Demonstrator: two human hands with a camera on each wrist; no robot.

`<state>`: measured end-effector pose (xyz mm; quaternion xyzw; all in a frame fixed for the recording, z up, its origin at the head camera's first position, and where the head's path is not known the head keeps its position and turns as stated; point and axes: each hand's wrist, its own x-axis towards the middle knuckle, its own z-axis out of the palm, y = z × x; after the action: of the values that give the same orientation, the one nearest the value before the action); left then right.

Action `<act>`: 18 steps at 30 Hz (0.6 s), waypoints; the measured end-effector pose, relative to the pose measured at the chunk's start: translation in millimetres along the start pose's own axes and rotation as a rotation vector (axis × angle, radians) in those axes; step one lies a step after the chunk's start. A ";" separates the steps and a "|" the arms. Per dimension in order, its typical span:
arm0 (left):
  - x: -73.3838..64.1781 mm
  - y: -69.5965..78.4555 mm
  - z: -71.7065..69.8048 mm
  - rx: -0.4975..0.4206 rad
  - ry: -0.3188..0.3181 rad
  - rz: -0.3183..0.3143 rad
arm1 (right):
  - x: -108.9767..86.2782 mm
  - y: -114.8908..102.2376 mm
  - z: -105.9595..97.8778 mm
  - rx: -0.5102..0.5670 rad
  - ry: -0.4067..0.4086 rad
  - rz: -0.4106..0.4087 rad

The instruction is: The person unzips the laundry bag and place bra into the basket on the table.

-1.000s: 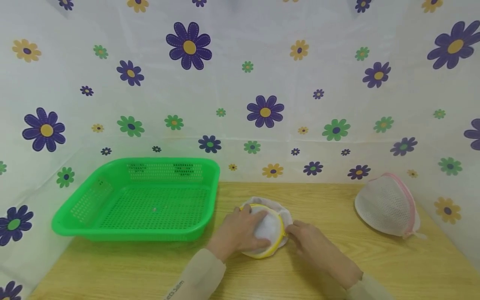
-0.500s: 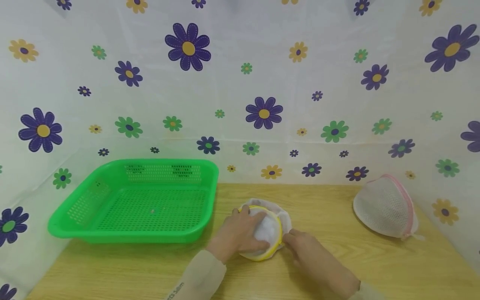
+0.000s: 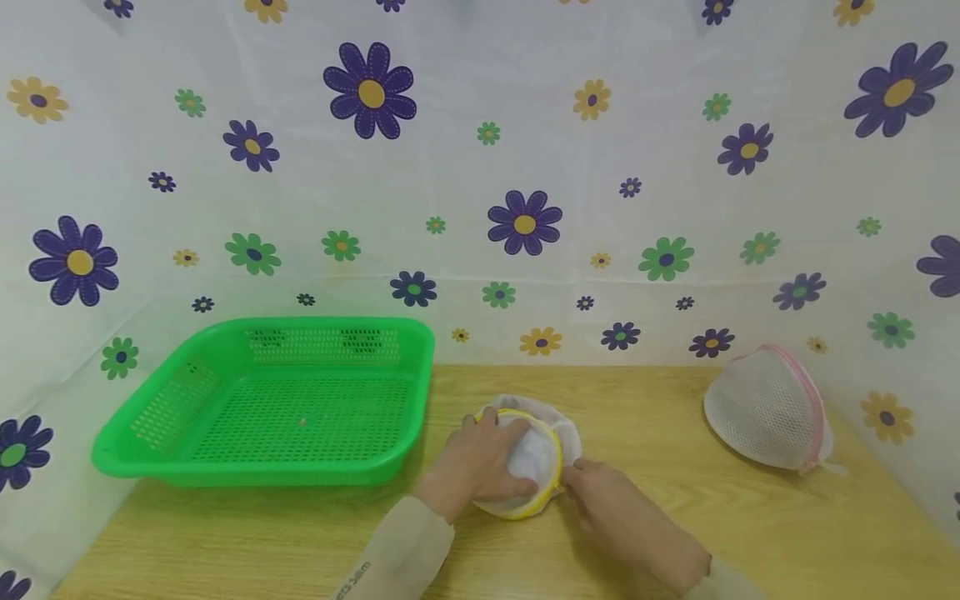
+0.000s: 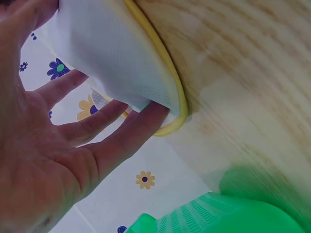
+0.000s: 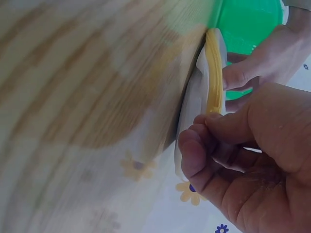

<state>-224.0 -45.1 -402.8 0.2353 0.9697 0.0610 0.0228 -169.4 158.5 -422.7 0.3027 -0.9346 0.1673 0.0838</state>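
A round white mesh laundry bag (image 3: pixel 534 452) with a yellow zipper (image 5: pixel 214 73) lies flat on the wooden table in the head view. My left hand (image 3: pixel 483 462) rests on its top with the fingers spread and the thumb toward me. In the left wrist view, those fingertips (image 4: pixel 156 112) press the white fabric just inside the yellow edge. At the bag's right edge, my right hand (image 3: pixel 611 504) pinches the zipper pull between thumb and curled index finger; the pull itself is mostly hidden by the fingertips.
A green plastic basket (image 3: pixel 262 473) with perforated walls stands left of the bag. On the right sits a puffed-up white mesh laundry bag with a pink zipper (image 3: pixel 767 408). Behind the wooden table (image 3: pixel 637 408) hangs a flower-patterned sheet (image 3: pixel 450 175).
My right hand has slid a little toward me along the bag's yellow zipper. The left hand keeps its place on the bag. The head view has shifted slightly.
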 end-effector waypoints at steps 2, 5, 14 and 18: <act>0.0 0.4 -0.6 0.001 0.000 -0.001 | 1.0 0.1 -0.5 -0.007 -0.007 0.001; 0.3 0.6 -2.0 -0.015 -0.013 -0.009 | 3.0 0.6 -2.0 -0.007 -0.019 0.003; 0.6 0.1 -4.3 -0.046 -0.046 -0.033 | 7.7 3.3 -5.3 -0.019 -0.065 -0.037; 1.9 0.5 -2.6 -0.059 -0.048 -0.027 | 6.2 4.6 -5.9 -0.030 -0.070 -0.057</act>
<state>-225.7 -44.1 -400.2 0.2226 0.9698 0.0837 0.0540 -176.9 160.8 -416.9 0.3336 -0.9303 0.1400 0.0602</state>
